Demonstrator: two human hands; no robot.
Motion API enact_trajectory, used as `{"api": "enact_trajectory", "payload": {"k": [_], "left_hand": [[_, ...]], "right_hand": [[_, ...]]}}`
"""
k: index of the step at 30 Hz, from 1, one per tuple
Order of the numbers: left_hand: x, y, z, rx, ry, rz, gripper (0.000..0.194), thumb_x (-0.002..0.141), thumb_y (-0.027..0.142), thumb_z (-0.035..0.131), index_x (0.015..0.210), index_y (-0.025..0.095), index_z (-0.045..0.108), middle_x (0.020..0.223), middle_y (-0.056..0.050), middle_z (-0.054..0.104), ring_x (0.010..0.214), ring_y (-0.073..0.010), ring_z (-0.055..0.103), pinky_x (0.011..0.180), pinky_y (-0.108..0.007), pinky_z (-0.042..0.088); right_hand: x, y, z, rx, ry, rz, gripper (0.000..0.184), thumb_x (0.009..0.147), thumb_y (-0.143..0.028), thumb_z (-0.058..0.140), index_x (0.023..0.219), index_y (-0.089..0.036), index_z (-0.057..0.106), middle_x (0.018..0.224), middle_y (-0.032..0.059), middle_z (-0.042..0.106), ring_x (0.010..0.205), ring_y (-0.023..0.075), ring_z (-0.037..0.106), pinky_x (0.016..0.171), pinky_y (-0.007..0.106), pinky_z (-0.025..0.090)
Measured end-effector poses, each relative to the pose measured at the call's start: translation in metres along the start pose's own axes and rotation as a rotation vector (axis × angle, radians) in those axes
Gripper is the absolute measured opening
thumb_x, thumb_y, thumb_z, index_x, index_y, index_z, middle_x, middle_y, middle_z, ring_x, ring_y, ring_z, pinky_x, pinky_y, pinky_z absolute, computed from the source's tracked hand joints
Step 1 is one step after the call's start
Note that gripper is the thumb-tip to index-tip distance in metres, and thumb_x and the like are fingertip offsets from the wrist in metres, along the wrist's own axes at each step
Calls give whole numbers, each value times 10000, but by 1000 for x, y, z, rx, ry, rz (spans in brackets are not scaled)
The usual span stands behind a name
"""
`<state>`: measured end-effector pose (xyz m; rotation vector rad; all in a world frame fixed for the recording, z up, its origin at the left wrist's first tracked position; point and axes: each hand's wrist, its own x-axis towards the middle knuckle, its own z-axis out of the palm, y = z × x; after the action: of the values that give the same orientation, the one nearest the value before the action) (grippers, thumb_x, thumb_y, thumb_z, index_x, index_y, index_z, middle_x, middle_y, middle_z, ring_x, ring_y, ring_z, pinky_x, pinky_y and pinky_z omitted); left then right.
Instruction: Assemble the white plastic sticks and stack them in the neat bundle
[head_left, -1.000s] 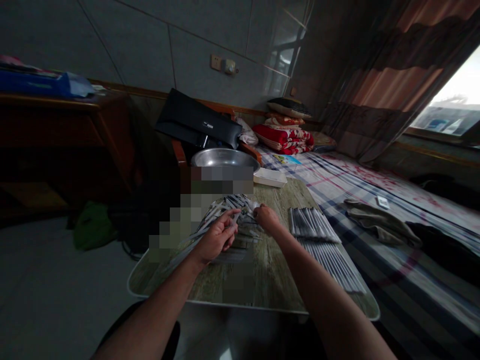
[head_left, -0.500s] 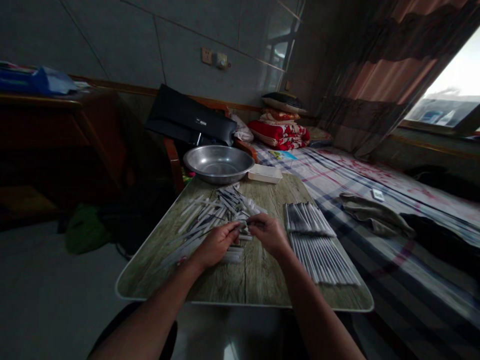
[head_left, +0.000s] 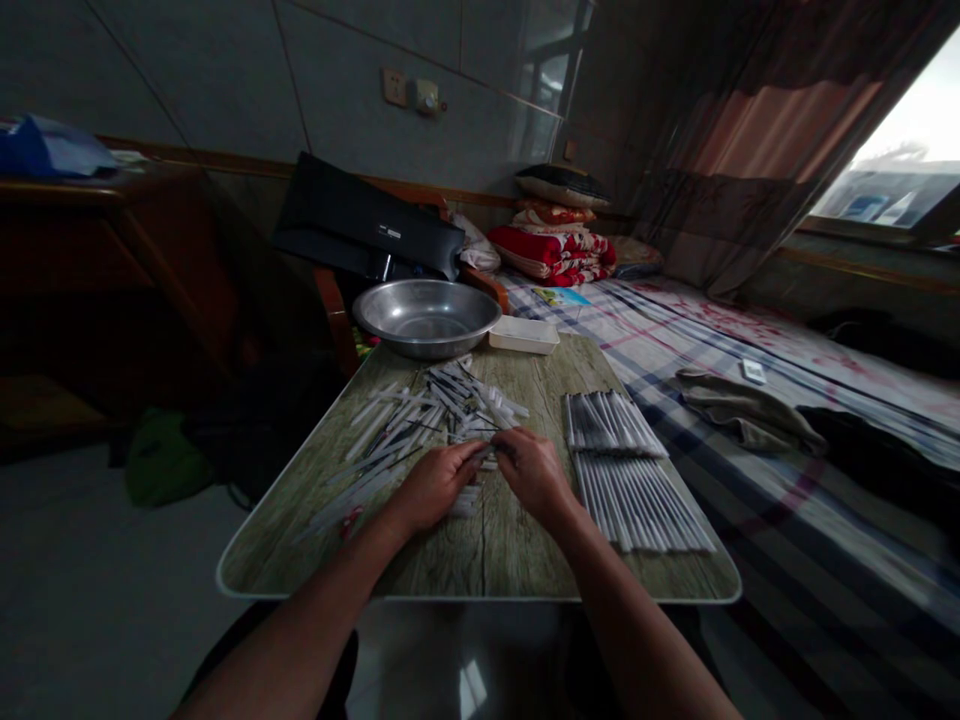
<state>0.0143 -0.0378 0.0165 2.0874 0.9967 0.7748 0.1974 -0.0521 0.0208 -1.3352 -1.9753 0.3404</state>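
Note:
My left hand (head_left: 435, 487) and my right hand (head_left: 534, 470) meet above the middle of the table, fingertips nearly touching. Both are closed in a pinch on something small and thin, mostly hidden by the fingers. Just beyond them lies a loose heap of thin white and dark stick-like pieces (head_left: 457, 392). Longer pale strips (head_left: 352, 490) spread out left of my left hand, with a small red object (head_left: 351, 520) by that forearm. To the right of my right hand, slim white tubes lie side by side in a front row (head_left: 641, 505) and a dark-tipped back row (head_left: 611, 422).
A wide metal basin (head_left: 427, 318) stands at the table's far end, beside a shallow white tray (head_left: 525, 336). The wood-patterned table (head_left: 517, 560) has a pale rim. A bed with a checked sheet (head_left: 637, 330) adjoins on the right. A dark wooden desk (head_left: 67, 230) is at left.
My right hand has come back from the heap to meet my left hand, and both now pinch together. The view has shifted slightly, so the table appears farther left and higher.

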Motion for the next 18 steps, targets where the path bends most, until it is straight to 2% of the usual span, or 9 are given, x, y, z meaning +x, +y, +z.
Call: {"api": "enact_trajectory", "payload": {"k": [8,11,15,18], "left_hand": [[0,-1,-2,63,4,-18,439,942,380,435,1261,145,625,1105,-99,723,923,-204,682,878,-313,489],[0,0,0,55,3,-17,408,945,356,438,1259,181,629,1068,-72,733,864,-186,684,845,-300,495],[2,1,2,50,14,-6,375,935,316,455,1232,195,650,1031,-62,738,876,-188,680,840,-296,494],[2,3,3,41,15,-5,368,932,304,459,1228,203,654,1021,-59,740,900,-190,677,849,-296,495]], "right_hand": [[-1,2,-6,191,26,-9,205,794,-107,562,906,-182,717,851,51,653,773,160,605,738,280,473],[-2,10,0,355,29,84,209,769,-138,584,916,-198,720,852,40,678,779,162,626,722,282,489],[-3,18,7,593,27,257,204,740,-210,609,915,-187,711,737,21,676,670,155,628,633,271,500],[-2,17,5,654,48,289,194,713,-238,634,884,-183,705,693,8,658,637,145,616,608,259,494]]}}
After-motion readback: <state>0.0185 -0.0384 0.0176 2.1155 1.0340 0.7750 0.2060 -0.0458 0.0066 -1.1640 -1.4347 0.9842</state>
